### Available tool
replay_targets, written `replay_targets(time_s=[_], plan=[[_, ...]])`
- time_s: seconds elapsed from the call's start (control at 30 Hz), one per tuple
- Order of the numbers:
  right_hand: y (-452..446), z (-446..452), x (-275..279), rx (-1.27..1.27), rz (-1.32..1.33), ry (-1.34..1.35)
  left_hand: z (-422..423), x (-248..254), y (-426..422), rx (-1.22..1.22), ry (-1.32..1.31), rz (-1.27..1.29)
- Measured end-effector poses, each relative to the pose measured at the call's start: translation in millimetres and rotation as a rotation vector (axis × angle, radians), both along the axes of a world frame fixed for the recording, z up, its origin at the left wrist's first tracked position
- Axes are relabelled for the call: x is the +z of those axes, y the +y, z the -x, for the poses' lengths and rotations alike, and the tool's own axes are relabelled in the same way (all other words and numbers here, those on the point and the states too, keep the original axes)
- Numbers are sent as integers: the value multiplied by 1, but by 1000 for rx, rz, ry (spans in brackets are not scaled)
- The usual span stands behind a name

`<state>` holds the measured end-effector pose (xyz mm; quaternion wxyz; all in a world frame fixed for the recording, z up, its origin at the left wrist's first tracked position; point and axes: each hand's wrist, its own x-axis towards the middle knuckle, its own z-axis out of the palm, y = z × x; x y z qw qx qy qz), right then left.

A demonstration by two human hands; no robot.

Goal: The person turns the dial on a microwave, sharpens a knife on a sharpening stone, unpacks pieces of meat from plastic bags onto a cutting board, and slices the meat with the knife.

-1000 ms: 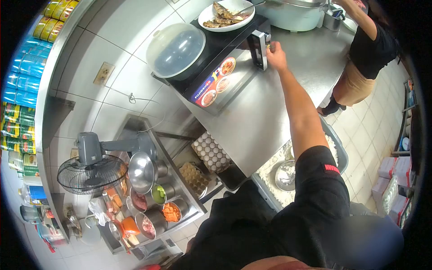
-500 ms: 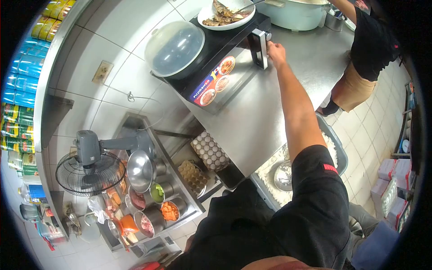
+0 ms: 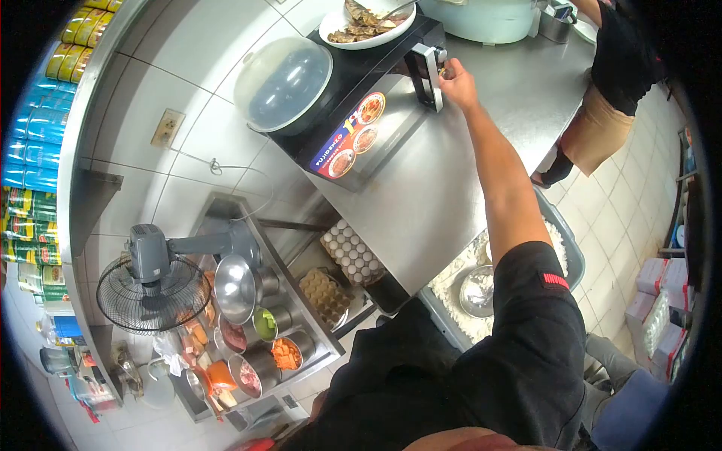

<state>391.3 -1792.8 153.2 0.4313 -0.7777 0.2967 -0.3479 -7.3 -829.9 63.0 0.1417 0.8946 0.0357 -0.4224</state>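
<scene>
My right hand (image 3: 459,84) is stretched out to the front of a black microwave oven (image 3: 376,86). Its fingers are closed around a small control knob (image 3: 442,55) at the oven's right end, beside the silver-edged door handle (image 3: 426,79). The knob is partly covered by the fingertips. The door looks closed, with a colourful sticker (image 3: 350,135) on its front. On top of the oven rest a white plate (image 3: 398,36) of browned food with a utensil and a translucent domed cover (image 3: 284,84). My left hand is out of view.
A steel table (image 3: 406,218) bears the oven. Below are egg trays (image 3: 352,252) and a grey tub (image 3: 575,252) of white rice-like food with a metal bowl (image 3: 477,292). At left stand a fan (image 3: 154,289) and containers of ingredients. A co-worker (image 3: 620,83) stands at right.
The view has shifted slightly, so the oven sits a little further left and up. My right hand stays at the knob, its fingers and wrist turned slightly.
</scene>
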Motion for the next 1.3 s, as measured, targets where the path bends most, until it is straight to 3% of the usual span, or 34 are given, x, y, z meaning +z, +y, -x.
replay_targets(time_s=[0.43, 0.53, 0.93, 1.03, 1.23, 1.3], plan=[[6, 5, 4, -21, -56, 41, -1, 0, -7, -26, -8, -6], [6, 0, 2, -64, 44, -8, -5, 1, -8, -34, -13, -7], [-1, -20, -14, -140, -305, -108, 2, 8, -5, -36, -10, -16], [5, -17, -4, -85, -469, -225, 0, 9, -4, -45, -11, -19], [-13, -31, 1, 34, -1249, -299, -9, 15, 1, -74, -12, -17], [-19, -31, -9, 101, -1208, -291, -11, 15, 3, -83, -16, -17]])
